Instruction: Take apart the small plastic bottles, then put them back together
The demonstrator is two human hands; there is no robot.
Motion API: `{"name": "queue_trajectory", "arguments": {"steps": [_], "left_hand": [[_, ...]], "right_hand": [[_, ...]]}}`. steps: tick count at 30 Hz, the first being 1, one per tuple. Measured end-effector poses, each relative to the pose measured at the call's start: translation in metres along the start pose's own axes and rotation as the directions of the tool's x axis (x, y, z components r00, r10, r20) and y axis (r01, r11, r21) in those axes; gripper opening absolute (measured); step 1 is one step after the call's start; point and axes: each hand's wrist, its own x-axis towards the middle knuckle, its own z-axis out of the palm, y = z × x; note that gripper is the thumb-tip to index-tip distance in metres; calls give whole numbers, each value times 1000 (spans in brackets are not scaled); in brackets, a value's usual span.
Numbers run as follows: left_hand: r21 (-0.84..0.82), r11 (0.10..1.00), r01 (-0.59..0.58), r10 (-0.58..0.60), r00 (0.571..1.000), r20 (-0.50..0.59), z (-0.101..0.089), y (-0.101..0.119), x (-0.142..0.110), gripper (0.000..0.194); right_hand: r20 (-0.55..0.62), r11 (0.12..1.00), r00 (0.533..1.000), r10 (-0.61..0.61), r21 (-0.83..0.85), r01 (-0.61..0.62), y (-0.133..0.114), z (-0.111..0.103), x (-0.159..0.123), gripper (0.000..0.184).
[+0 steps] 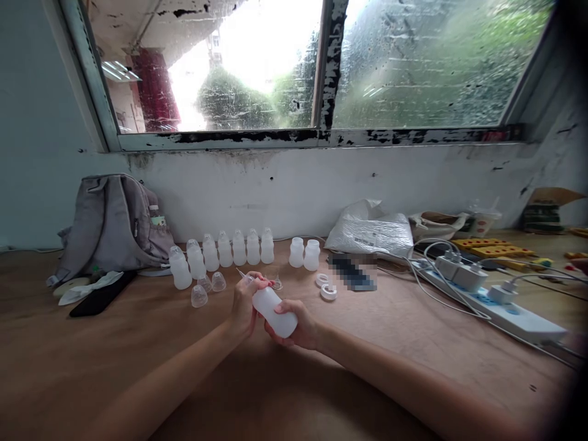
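Observation:
A frosted white baby bottle lies tilted between my hands, its neck pointing up and left. My right hand is wrapped round its body near the base. At the neck end, the fingers of my left hand are closed round a clear bottle teat, whose thin tip sticks out above them. The fingers partly hide the join between teat and neck. Just beyond the hands, another clear teat lies on the table. Left of my left hand are clear dome caps. White collar rings lie to the right.
Several capped bottles stand in a row behind; two without caps stand right of them. A grey backpack and black phone are left. A silver bag, blurred dark object and corded power strip are right.

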Motion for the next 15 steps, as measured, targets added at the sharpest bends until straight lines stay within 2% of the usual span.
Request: {"name": "queue_trajectory", "arguments": {"steps": [2,4,7,11,13,15], "left_hand": [[38,999,-13,11,999,43,3,4,-4,15],[84,995,-46,42,998,49,4,6,-5,18],[107,990,-88,92,995,-34,0,6,3,23],[99,995,2,11,990,-138,-10,0,19,30],[100,995,27,-11,988,-152,-13,-3,23,30],[109,994,15,1,989,-147,-14,-6,23,26]], "right_hand": [[99,998,995,25,56,-31,-2,-2,1,39],[140,999,990,15,33,-20,-6,-2,0,41],[2,989,998,-56,-136,56,-14,0,0,36],[-230,921,957,-179,-381,81,-17,2,0,34],[-274,886,933,-232,-455,86,-13,3,1,36],[-264,855,933,-244,-512,79,-8,5,1,37]]}}
